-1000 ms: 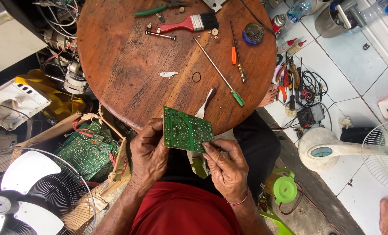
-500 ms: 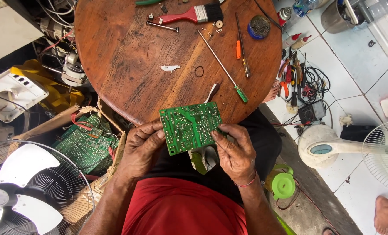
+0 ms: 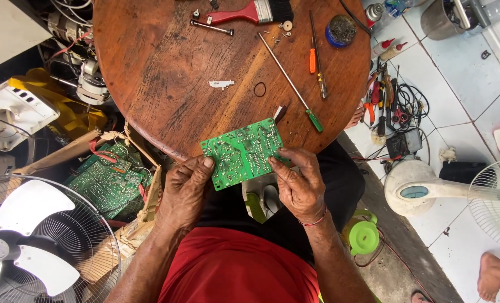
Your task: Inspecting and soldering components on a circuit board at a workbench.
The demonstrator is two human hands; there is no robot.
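I hold a green circuit board [image 3: 242, 152] with both hands, solder side up, over the near edge of a round wooden table [image 3: 166, 67]. My left hand [image 3: 185, 188] grips the board's left edge with the thumb on top. My right hand [image 3: 297, 182] grips its right edge, fingers pressed on the surface. A long screwdriver with a green handle [image 3: 292, 84] lies on the table just beyond the board.
A red-handled brush [image 3: 250, 11], an orange screwdriver [image 3: 316, 59], a small round tin [image 3: 340, 29] and small parts lie on the table. A box with more green boards [image 3: 107, 182] and a fan [image 3: 31, 241] stand at left. Pliers and cables [image 3: 387, 106] lie at right, near another fan [image 3: 429, 188]. Someone's bare foot [image 3: 494, 275] is at lower right.
The board has been turned and levelled in my hands, from tilted on edge to flat with its long side nearly sideways. My hands have shifted slightly along its edges.
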